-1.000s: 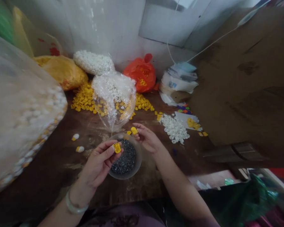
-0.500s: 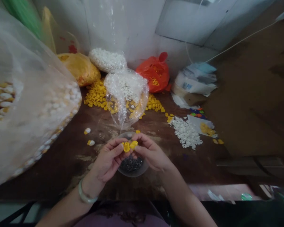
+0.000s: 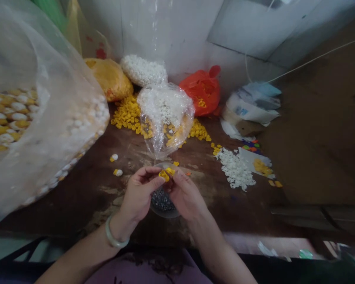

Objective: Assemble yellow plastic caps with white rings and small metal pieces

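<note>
My left hand is closed, pinching a small yellow plastic piece between thumb and fingers. A second yellow piece is pinched in my right hand, close beside the first; whether the two touch I cannot tell. Both hands hang over a clear round bowl holding small dark shiny bits. Just behind the bowl lies a loose yellow piece. My fingertips partly hide the bowl's far side.
A large clear bag of white-and-yellow pieces fills the left. Behind my hands are a yellow heap, a clear bag of white pieces and a red bag. White pieces lie to the right on the brown table.
The two yellow pieces have turned in my fingers, and my right hand has rolled inward over the bowl. The whole view has shifted a little.
</note>
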`<state>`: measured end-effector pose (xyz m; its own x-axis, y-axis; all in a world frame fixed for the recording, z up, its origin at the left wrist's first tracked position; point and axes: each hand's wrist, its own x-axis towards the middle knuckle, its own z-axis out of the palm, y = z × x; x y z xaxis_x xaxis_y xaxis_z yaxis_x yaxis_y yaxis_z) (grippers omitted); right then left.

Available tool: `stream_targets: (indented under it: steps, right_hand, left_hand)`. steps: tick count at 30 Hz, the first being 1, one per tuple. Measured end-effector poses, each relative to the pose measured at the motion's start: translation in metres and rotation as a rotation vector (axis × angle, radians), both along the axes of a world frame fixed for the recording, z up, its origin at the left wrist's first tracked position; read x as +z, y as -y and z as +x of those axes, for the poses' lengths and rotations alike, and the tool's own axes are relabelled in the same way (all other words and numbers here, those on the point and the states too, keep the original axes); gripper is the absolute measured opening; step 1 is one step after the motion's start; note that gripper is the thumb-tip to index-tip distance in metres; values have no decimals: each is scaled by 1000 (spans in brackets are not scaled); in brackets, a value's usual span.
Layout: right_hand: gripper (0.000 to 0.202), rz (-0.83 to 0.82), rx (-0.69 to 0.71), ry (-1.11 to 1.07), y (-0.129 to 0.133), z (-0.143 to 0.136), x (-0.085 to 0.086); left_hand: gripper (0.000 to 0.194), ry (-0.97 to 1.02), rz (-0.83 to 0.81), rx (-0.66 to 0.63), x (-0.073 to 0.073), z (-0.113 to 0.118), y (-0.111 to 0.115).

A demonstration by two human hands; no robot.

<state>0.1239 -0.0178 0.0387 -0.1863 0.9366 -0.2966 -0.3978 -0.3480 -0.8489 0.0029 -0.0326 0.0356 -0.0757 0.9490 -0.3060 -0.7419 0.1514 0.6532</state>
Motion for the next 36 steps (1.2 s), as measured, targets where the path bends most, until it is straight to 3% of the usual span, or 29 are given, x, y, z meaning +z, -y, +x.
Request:
stream_targets:
  steps: [14,23,29,36]
  right_hand:
    - [30,224,-12,130,-1,-1,-4]
    - [18,606,-29,542,-3,1,-4]
    - [25,413,30,246,7,-14,-12]
    - [26,385,-61,52,10,-31,-19]
  left_hand:
    - [20,-56,39,31,-2,-3,-1]
    - [23,-2,-12,13,-4,-8,3]
    - [21,-52,71,113,-11,-6,7]
    - [13,-341,281,166,-18,-11,9]
